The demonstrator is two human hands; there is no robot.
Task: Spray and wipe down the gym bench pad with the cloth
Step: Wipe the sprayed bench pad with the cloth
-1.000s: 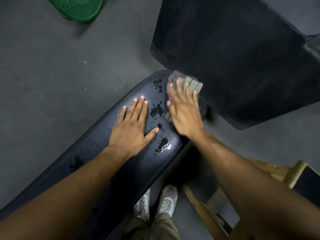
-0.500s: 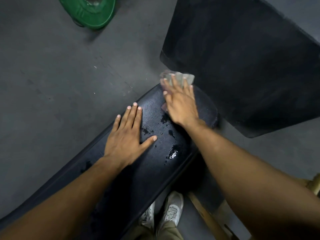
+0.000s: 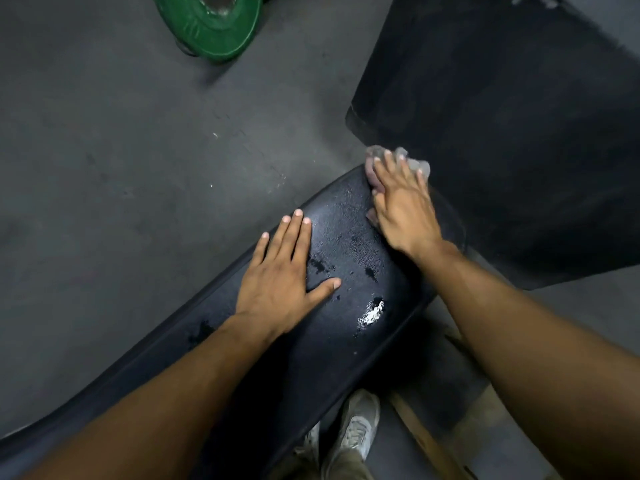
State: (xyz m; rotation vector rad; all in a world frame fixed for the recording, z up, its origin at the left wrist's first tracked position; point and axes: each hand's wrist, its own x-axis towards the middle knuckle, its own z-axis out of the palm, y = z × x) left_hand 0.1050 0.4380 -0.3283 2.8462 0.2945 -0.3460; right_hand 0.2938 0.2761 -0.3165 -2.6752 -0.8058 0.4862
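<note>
Wiping at the far end of the bench pad (image 3: 332,317), head view only. Since a second ago my right hand (image 3: 403,211) has pushed the cloth (image 3: 412,161) from the wet patch near the middle of the pad up to its rounded tip, just beside the second dark pad (image 3: 502,126) standing beyond it. The blots that lay next to that hand a second ago now read as a thin even sheen, so I judge that strip wiped.

What is left: a bright puddle (image 3: 372,311) near the pad's right edge, a few dark droplets between my two hands, and a damp mark close to my left wrist. The spraying looks done; the wiping I put at partly done, with the next passes owed to the near half.

Right hand: fingers (image 3: 389,164) straight and slightly fanned, pressing the cloth flat onto the pad. The cloth shows past the fingertips and a little at the thumb side. It is motion-blurred, so whether its far edge hangs off the tip I cannot tell.

Left hand (image 3: 278,275): palm down on the pad, four fingers held close together, thumb spread wide toward the droplets. It holds nothing and has stayed planted as a brace.

Elsewhere in frame: a green weight plate (image 3: 211,26) on the grey floor (image 3: 104,150), and my shoes (image 3: 356,431) below the pad.
</note>
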